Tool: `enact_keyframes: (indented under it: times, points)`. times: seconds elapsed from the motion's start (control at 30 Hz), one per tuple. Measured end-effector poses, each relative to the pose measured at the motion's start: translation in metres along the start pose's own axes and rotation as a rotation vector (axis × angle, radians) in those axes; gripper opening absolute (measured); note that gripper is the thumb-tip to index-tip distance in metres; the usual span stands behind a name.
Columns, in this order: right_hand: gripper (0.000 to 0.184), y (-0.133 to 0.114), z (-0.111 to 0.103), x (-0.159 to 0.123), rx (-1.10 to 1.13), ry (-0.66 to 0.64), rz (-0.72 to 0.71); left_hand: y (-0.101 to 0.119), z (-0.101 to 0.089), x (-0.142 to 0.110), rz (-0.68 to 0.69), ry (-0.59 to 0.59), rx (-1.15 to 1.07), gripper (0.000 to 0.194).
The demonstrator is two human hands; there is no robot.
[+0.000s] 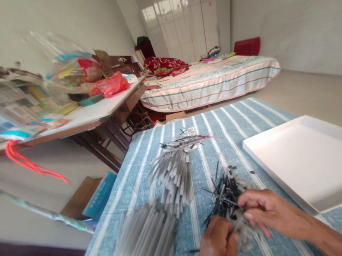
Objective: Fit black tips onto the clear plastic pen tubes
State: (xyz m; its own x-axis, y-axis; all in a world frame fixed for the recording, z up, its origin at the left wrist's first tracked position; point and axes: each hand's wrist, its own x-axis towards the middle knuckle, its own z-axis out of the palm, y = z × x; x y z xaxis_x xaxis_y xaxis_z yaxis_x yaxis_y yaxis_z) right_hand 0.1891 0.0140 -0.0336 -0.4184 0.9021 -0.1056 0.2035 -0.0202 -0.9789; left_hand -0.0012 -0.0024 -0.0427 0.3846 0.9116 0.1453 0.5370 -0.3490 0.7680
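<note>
My left hand [217,244] is closed at the front of the table, its fingers curled in. A thin dark tip [194,251] shows at its left side; I cannot tell whether the hand holds it. Just to the right, my right hand [270,212] pinches with thumb and forefinger, over a loose heap of small black and clear pieces [226,193]. What sits in either grip is hidden or too small to name. Left of the hands lie bundles of slim grey sticks [147,241] and, farther back, more grey sticks with pale ends [174,175].
Blue striped cloth [219,126] covers the table. A shallow white box lid [324,163] lies at the right. Mixed thin sticks [186,142] are at the far end. Beyond stand a cluttered side table [102,109], a bed [212,81] and a wardrobe [186,25].
</note>
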Motion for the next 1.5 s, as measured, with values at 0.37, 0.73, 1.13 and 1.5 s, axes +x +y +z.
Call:
enact_keyframes:
  times: [0.37, 0.73, 1.13, 1.5]
  points:
    - [0.024, 0.005, 0.000, 0.000, 0.040, -0.015, 0.027, 0.003, -0.002, 0.001, -0.021, 0.005, -0.007, 0.013]
    - [0.031, 0.006, 0.000, 0.001, 0.057, -0.025, 0.043, 0.007, -0.003, 0.001, -0.035, 0.012, -0.017, 0.013]
    - [0.024, 0.006, -0.002, 0.001, 0.133, -0.066, 0.037, 0.015, -0.007, 0.003, -0.184, -0.080, -0.107, 0.014]
    - [0.035, 0.008, 0.002, 0.007, 0.197, 0.162, -0.003, 0.032, -0.022, 0.008, -0.347, -0.070, -0.270, 0.016]
